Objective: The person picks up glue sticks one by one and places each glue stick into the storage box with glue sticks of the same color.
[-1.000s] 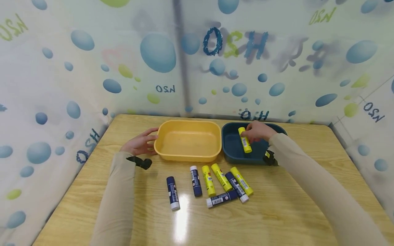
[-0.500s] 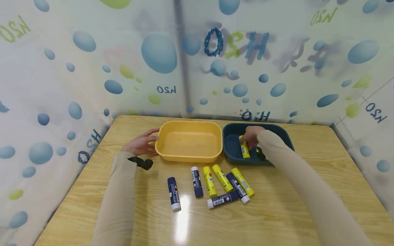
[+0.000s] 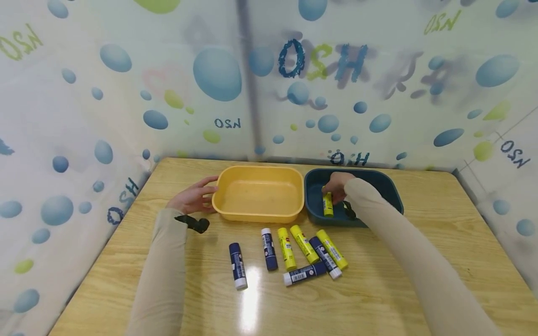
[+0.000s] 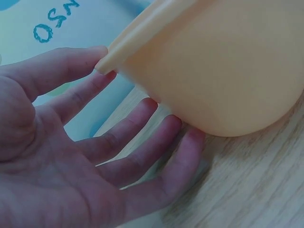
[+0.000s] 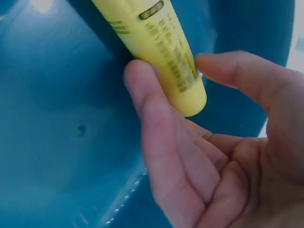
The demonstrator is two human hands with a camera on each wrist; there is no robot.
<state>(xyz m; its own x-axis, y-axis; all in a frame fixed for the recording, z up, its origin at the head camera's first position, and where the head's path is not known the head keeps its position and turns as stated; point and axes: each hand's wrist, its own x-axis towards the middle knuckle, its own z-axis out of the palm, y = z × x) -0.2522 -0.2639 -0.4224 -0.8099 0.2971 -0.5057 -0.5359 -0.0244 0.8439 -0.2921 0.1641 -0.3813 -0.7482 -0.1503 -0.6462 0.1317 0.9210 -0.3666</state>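
My right hand [image 3: 337, 185] reaches into the dark blue plastic bin [image 3: 395, 196] and pinches a yellow glue stick [image 3: 328, 205] between thumb and finger. In the right wrist view, the yellow glue stick [image 5: 159, 52] leans across the blue floor; whether it touches that floor I cannot tell. My left hand [image 3: 194, 196] is at the left end of the yellow plastic bin [image 3: 257, 217]. The left wrist view has the thumb and index finger on either side of the yellow bin's rim [image 4: 137, 35], with the other fingertips against or near its outer wall.
In front of the bins lie several glue sticks: yellow ones such as one glue stick [image 3: 287, 248] and navy ones with white ends, such as the leftmost glue stick [image 3: 238, 266]. The wooden table [image 3: 201, 298] meets a patterned curtain [image 3: 269, 116] behind the bins.
My right hand has lowered the yellow glue stick into the blue bin and shifted slightly left, turning the stick more upright in view. My left hand stays at the yellow bin.
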